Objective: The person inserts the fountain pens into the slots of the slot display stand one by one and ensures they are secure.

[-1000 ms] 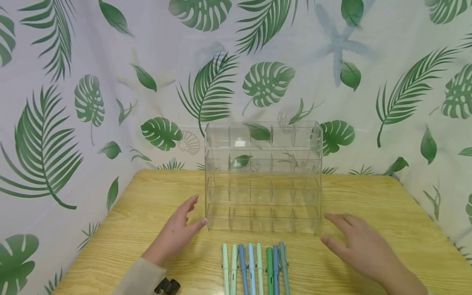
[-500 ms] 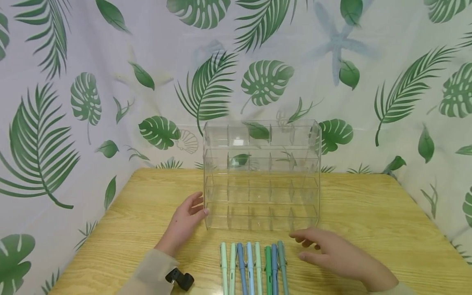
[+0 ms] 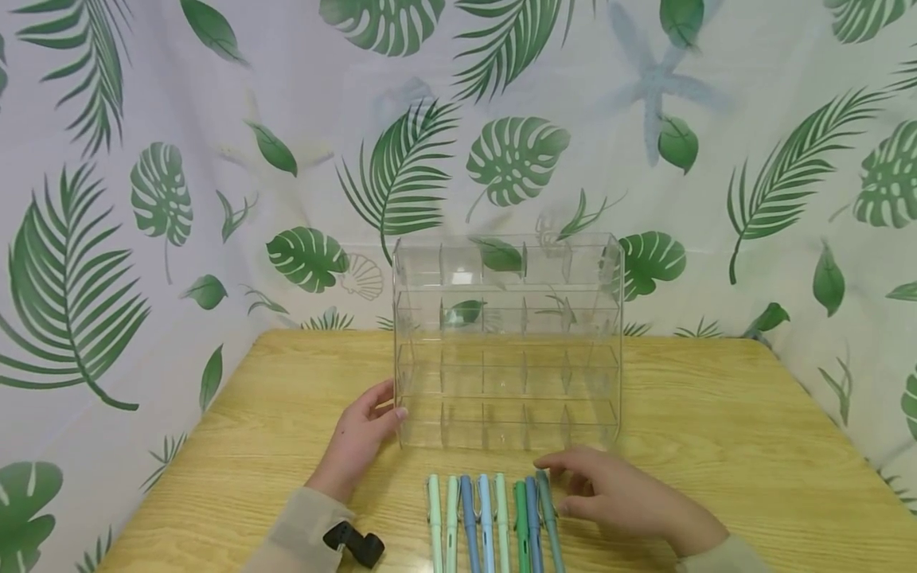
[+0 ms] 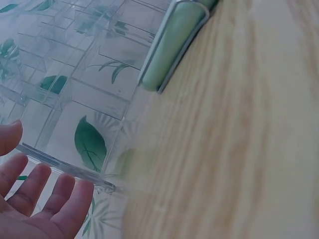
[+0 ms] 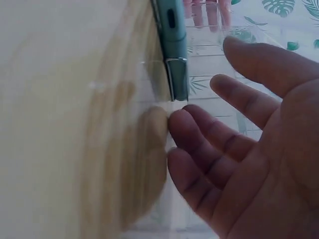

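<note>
A clear acrylic display rack (image 3: 505,382) with stepped rows of compartments stands upright on the table. My left hand (image 3: 358,438) holds its lower left edge, thumb at the front and fingers along the outer side; in the left wrist view the side panel runs between thumb and fingers. In front of the rack several capped pens (image 3: 485,517) lie side by side, in pale green, blue, light blue, green and grey-green. My right hand (image 3: 616,489), fingers loosely bent, is at the cap end of the rightmost grey-green pen (image 3: 550,517). In the right wrist view nothing is between its fingers and thumb.
The wood-grain table (image 3: 716,414) extends to both sides of the rack. Behind it hangs a white leaf-print cloth (image 3: 286,103). A black strap-like device (image 3: 354,545) is at the left sleeve. The pens' lower ends run out of the head view.
My right hand has moved left from beside the rack's right edge to the rightmost pen. My left hand has come in against the rack's left edge and taken hold there.
</note>
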A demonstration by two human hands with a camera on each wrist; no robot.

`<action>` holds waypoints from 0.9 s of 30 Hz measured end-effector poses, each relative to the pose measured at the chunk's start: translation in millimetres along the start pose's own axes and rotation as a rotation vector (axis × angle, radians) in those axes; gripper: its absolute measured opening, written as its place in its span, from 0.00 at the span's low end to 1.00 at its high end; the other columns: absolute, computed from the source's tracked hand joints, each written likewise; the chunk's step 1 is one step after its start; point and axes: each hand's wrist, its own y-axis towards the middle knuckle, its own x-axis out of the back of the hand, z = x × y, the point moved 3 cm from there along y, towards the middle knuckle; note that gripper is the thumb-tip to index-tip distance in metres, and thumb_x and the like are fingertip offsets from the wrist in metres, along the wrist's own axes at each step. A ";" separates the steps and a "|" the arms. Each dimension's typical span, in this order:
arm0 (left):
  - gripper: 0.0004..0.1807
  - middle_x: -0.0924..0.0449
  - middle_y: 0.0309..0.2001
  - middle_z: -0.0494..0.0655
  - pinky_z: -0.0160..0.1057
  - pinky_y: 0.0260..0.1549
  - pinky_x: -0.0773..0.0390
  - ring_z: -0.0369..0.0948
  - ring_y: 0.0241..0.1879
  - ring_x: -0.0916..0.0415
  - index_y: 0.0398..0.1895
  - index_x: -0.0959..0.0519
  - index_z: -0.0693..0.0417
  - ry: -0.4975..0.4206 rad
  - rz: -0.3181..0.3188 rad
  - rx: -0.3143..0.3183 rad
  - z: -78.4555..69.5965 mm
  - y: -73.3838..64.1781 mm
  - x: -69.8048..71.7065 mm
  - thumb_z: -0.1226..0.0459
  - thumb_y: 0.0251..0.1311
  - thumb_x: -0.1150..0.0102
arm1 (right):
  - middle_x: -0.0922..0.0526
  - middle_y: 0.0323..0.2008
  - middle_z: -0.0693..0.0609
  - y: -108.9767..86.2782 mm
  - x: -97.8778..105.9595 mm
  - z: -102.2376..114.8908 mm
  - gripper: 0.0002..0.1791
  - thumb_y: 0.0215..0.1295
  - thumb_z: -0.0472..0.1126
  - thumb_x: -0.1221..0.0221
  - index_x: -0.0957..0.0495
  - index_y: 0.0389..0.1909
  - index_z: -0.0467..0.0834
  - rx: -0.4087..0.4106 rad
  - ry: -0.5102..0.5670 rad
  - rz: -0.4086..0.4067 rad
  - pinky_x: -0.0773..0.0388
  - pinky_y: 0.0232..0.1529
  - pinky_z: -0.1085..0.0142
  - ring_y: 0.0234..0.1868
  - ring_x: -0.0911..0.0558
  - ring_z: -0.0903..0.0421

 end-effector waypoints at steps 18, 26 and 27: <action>0.25 0.27 0.66 0.49 0.47 0.56 0.21 0.49 0.64 0.28 0.68 0.26 0.52 -0.103 0.026 0.020 11.0 0.0 5.2 0.63 0.69 0.38 | 0.27 0.43 0.55 3.4 -9.4 -18.2 0.20 0.69 0.48 0.35 0.22 0.61 0.56 -0.024 -0.072 -0.050 0.25 0.34 0.67 0.34 0.27 0.62; 0.24 0.27 0.62 0.60 0.44 0.57 0.21 0.53 0.62 0.27 0.68 0.28 0.62 -0.153 0.077 0.049 15.7 1.6 4.1 0.63 0.73 0.41 | 0.27 0.44 0.56 4.7 -3.3 -22.8 0.19 0.69 0.48 0.35 0.21 0.59 0.56 -0.025 -0.077 -0.048 0.26 0.34 0.67 0.34 0.27 0.62; 0.24 0.27 0.63 0.60 0.44 0.57 0.21 0.53 0.62 0.27 0.69 0.29 0.62 -0.150 0.079 0.045 15.5 2.1 4.2 0.63 0.73 0.42 | 0.27 0.44 0.56 5.2 -2.6 -23.0 0.20 0.69 0.48 0.35 0.22 0.60 0.56 -0.021 -0.076 -0.047 0.26 0.35 0.68 0.35 0.27 0.62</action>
